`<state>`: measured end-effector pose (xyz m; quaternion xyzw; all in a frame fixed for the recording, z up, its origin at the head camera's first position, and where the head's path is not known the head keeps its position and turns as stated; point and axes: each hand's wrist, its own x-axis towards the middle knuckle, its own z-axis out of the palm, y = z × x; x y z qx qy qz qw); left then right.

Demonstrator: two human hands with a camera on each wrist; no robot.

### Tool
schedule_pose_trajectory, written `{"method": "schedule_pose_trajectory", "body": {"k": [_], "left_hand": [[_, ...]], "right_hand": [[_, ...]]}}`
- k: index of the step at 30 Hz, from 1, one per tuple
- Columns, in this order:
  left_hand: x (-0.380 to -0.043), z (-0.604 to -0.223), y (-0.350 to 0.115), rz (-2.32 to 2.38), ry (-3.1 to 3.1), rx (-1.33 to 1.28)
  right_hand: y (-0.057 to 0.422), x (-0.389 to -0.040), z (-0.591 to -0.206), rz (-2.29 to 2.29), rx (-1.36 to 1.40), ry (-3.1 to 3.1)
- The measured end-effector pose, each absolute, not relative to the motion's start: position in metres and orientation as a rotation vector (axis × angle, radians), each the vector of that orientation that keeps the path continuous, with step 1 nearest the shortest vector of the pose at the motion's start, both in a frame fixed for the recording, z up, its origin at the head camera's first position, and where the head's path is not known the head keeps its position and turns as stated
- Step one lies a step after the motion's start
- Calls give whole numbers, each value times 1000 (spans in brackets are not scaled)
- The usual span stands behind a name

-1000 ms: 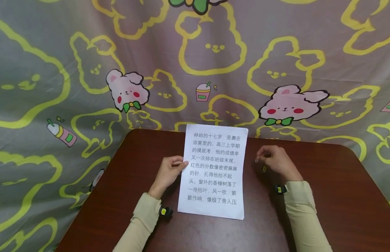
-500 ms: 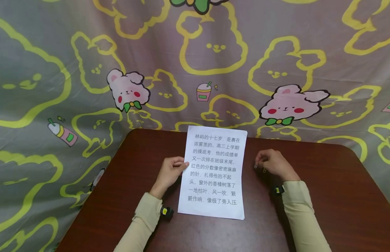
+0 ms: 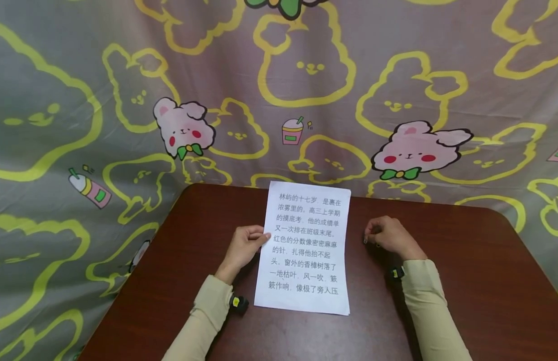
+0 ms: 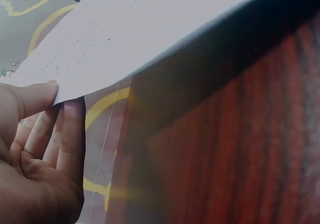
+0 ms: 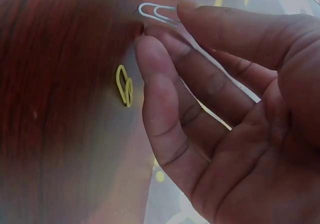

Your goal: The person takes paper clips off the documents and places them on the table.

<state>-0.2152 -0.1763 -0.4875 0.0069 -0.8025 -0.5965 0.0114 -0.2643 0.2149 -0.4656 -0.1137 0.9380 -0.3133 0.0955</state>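
Observation:
A white sheet of paper (image 3: 308,245) printed with several lines of Chinese characters is raised at the middle of the table. My left hand (image 3: 241,249) pinches its left edge; in the left wrist view the thumb (image 4: 40,96) lies on one face, with fingers behind. To the right of the sheet, my right hand (image 3: 390,236) pinches a white paper clip (image 5: 157,14) between thumb and fingertips. The clip's rounded end sticks out past the fingers. A yellow paper clip (image 5: 125,86) lies on the table just beyond the right hand, partly hidden by it in the head view.
The dark reddish-brown wooden table (image 3: 477,281) has rounded far corners. Right behind its far edge hangs a grey curtain (image 3: 242,75) with yellow outlines and pink rabbit heads. A small black device (image 3: 237,303) is worn at the left wrist, another (image 3: 397,273) at the right.
My right hand has come slightly nearer and lower with the white paper clip, now covering part of the yellow one. The sheet's top has dipped a little; my left hand keeps its place.

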Motion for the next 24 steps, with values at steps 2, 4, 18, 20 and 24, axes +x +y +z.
{"method": "schedule_pose_trajectory", "body": {"k": [2,4,18,20,24], "left_hand": [[-215,-487,-176,-1870,-2499,37],[-215,-487,-176,-1877,-2497,39],[-214,-489,-177,-1806,-2568,105],[-214,-489,-177,-1805,-2577,115],[-214,-491,-178,-1800,-2603,132]], "right_hand": [[216,-265,-467,-919,-350,2789],[217,-266,-468,-919,-360,2798],[219,-270,-472,-918,-313,2733],[219,-270,-473,-920,-307,2722],[218,-269,-474,-926,-298,2702]]}}
